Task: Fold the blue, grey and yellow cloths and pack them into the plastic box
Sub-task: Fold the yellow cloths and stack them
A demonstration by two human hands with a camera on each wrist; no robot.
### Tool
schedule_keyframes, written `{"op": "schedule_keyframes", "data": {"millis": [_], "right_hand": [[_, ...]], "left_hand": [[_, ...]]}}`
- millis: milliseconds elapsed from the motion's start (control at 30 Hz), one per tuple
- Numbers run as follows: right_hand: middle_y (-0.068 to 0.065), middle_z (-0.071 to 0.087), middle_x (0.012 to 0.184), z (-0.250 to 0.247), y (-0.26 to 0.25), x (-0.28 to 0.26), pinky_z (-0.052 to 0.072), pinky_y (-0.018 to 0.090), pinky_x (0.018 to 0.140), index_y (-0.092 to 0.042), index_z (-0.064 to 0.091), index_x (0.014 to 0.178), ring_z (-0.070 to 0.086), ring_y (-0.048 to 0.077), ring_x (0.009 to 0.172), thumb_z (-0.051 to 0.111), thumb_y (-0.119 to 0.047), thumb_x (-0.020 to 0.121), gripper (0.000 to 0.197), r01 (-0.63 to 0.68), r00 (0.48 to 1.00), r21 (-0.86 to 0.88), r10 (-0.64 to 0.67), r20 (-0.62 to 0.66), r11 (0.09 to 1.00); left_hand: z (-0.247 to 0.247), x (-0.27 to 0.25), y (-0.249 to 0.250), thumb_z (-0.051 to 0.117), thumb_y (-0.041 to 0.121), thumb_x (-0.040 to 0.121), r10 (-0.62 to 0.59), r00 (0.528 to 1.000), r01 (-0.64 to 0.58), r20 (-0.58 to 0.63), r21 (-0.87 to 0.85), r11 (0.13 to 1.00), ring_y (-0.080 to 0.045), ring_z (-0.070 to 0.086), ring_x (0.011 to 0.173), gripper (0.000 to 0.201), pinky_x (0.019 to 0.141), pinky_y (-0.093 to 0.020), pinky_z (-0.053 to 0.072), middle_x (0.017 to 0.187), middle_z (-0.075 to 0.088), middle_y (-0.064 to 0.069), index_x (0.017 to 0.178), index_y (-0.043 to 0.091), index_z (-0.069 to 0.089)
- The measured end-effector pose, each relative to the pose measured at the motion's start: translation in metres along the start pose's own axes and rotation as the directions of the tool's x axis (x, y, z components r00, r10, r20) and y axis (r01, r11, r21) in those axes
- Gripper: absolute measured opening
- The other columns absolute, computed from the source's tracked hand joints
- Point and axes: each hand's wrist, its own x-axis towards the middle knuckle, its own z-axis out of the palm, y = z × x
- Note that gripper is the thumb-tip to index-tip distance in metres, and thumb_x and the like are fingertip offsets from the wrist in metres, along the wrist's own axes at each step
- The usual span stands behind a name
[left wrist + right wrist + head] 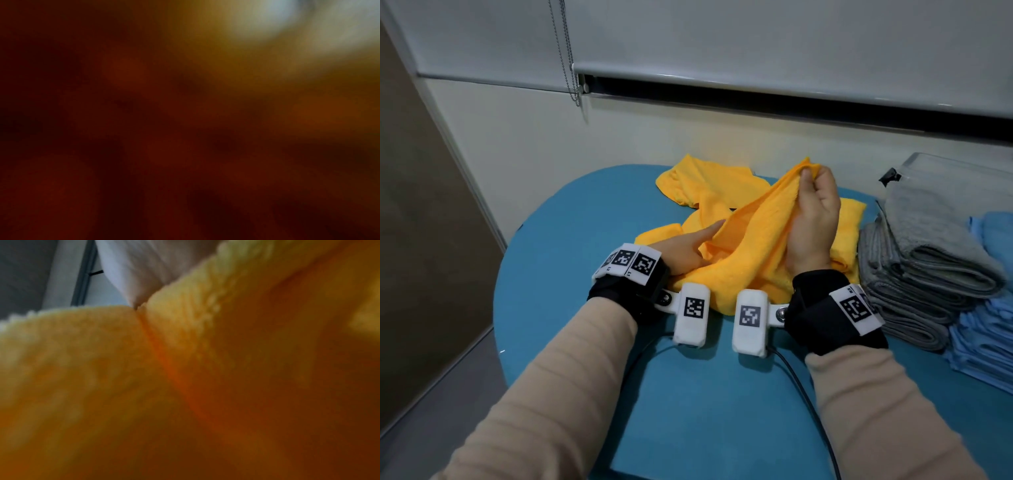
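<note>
A yellow cloth (753, 240) lies crumpled on the blue table (571, 274) in the head view. My right hand (810, 173) pinches one of its edges between thumb and fingers and holds it raised. My left hand (709, 231) lies low at the cloth's left side, one finger straight against the fabric and the rest hidden under a fold. A second yellow cloth (705, 181) lies behind. The right wrist view is filled by yellow cloth (102, 369). The left wrist view is a dark orange blur.
Folded grey cloths (914, 274) are stacked at the right, with folded blue cloths (989, 342) beside them at the table's right edge. A clear plastic box (945, 168) stands behind the grey stack. A wall and a window blind rise behind the table.
</note>
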Motion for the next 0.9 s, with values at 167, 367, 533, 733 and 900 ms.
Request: {"op": "schedule_keyframes", "data": {"millis": [167, 367, 533, 733, 900], "right_hand": [[-0.013, 0.042, 0.065, 0.004, -0.001, -0.002, 0.034, 0.016, 0.060, -0.023, 0.045, 0.072, 0.039, -0.003, 0.060, 0.043, -0.020, 0.096, 0.025, 0.023, 0.999, -0.095, -0.027, -0.042, 0.995], [0.000, 0.049, 0.105, -0.013, 0.008, 0.008, 0.033, 0.010, 0.073, -0.004, 0.067, 0.111, 0.043, 0.011, 0.097, 0.056, -0.026, 0.093, 0.030, -0.045, 0.913, -0.487, -0.162, -0.375, 0.872], [0.007, 0.058, 0.119, -0.023, 0.011, 0.013, 0.038, 0.010, 0.080, -0.007, 0.064, 0.117, 0.056, 0.020, 0.108, 0.050, -0.026, 0.097, 0.031, -0.123, 0.867, -0.441, -0.120, -0.484, 0.889], [0.007, 0.058, 0.103, -0.027, 0.010, 0.018, 0.035, 0.002, 0.074, 0.002, 0.059, 0.112, 0.051, 0.013, 0.093, 0.043, -0.018, 0.098, 0.029, -0.047, 0.805, -0.336, -0.164, -0.570, 0.941], [0.023, 0.055, 0.114, -0.028, 0.018, 0.019, 0.032, 0.004, 0.070, 0.008, 0.055, 0.114, 0.052, 0.026, 0.099, 0.041, -0.014, 0.099, 0.030, -0.108, 0.798, -0.298, -0.096, -0.596, 0.948]], "left_hand": [[0.003, 0.006, -0.003, 0.052, 0.024, 0.094, -0.043, 0.972, 0.003, -0.231, -0.172, 0.985, -0.014, 0.058, 0.073, 0.018, 0.065, -0.025, 0.045, 0.088, 0.064, -0.004, 0.105, 0.015, 0.063], [-0.014, 0.001, -0.017, 0.063, 0.019, 0.079, -0.214, 0.867, 0.253, -0.449, 0.027, 0.967, -0.021, 0.058, 0.083, 0.014, 0.069, -0.028, 0.045, 0.091, 0.064, -0.002, 0.092, 0.021, 0.068], [-0.015, 0.008, -0.026, 0.057, 0.026, 0.087, -0.272, 0.846, 0.342, -0.458, 0.076, 0.937, -0.030, 0.045, 0.118, 0.027, 0.096, -0.037, 0.040, 0.126, 0.049, -0.009, 0.113, 0.025, 0.064], [-0.021, 0.010, -0.045, 0.052, 0.021, 0.088, -0.396, 0.821, 0.408, -0.412, -0.064, 0.911, -0.031, 0.049, 0.118, 0.038, 0.099, -0.040, 0.040, 0.128, 0.052, -0.013, 0.126, 0.022, 0.049], [-0.021, 0.011, -0.050, 0.059, 0.017, 0.087, -0.368, 0.832, 0.357, -0.416, -0.107, 0.928, -0.028, 0.054, 0.112, 0.051, 0.087, -0.034, 0.041, 0.122, 0.057, -0.011, 0.135, 0.018, 0.041]]}}
